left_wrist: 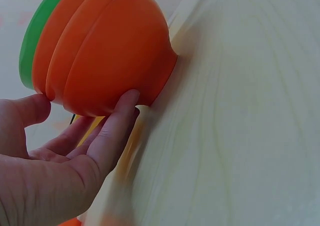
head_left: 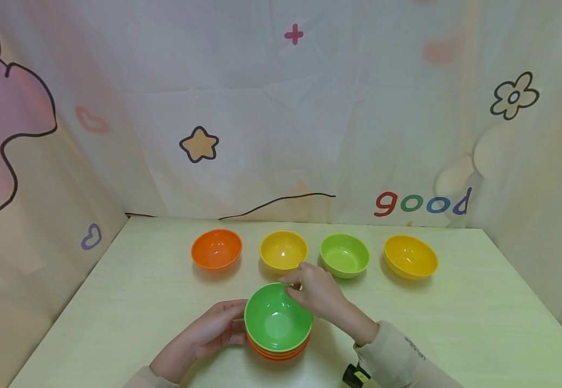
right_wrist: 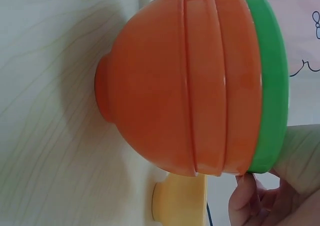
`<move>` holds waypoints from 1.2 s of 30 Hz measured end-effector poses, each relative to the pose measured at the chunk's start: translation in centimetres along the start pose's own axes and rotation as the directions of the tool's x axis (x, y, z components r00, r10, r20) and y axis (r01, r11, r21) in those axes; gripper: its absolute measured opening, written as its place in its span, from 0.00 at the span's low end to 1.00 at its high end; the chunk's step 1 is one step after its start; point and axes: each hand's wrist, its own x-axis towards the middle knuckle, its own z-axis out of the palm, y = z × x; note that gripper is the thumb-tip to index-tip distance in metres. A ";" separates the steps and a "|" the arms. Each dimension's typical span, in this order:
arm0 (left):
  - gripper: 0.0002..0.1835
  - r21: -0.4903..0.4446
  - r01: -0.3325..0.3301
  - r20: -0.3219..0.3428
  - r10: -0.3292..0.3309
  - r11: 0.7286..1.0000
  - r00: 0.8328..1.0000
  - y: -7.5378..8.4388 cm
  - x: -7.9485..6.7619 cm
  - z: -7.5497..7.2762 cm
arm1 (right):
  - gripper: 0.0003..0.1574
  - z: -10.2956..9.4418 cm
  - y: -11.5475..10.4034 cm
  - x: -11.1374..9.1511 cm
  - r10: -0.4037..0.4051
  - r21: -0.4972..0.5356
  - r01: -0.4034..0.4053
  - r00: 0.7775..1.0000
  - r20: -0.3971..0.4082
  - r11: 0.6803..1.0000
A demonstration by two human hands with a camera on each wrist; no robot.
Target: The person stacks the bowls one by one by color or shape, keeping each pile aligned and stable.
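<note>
A dark green bowl (head_left: 278,318) sits on top of a nested stack of three orange bowls (right_wrist: 150,86), which stands upright on the table near me. My right hand (head_left: 320,291) pinches the green bowl's far right rim, thumb inside and fingers outside. In the right wrist view, a fingertip shows right below the green rim. My left hand (head_left: 220,326) rests against the left side of the stack. The left wrist view shows its thumb at the upper orange rims and its extended fingers (left_wrist: 117,128) along the lowest bowl's side.
Behind the stack stands a row of bowls on the pale table (head_left: 130,302): orange (head_left: 216,250), yellow (head_left: 283,251), light green (head_left: 344,256) and another yellow bowl (head_left: 410,257). A printed curtain (head_left: 261,108) hangs along the table's back edge.
</note>
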 end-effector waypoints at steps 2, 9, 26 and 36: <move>0.26 0.000 -0.001 0.000 0.001 1.000 1.000 0.0 0.0 0.0 | 0.12 0.0 0.0 0.0 -0.004 -0.001 0.004 1.000 0.001 1.000; 0.27 0.001 0.005 -0.005 -0.005 1.000 1.000 0.0 -0.1 0.1 | 0.13 0.1 -0.1 -0.3 0.004 0.024 -0.004 1.000 -0.014 1.000; 0.26 0.005 -0.008 -0.008 0.008 1.000 1.000 0.0 -0.2 0.1 | 0.14 0.0 1.2 -1.2 0.146 0.171 -0.139 0.989 -0.024 0.975; 0.26 -0.003 -0.010 -0.011 0.010 1.000 1.000 -0.1 -0.2 0.1 | 0.18 0.6 2.5 -2.1 0.213 0.410 -0.211 0.976 0.040 0.887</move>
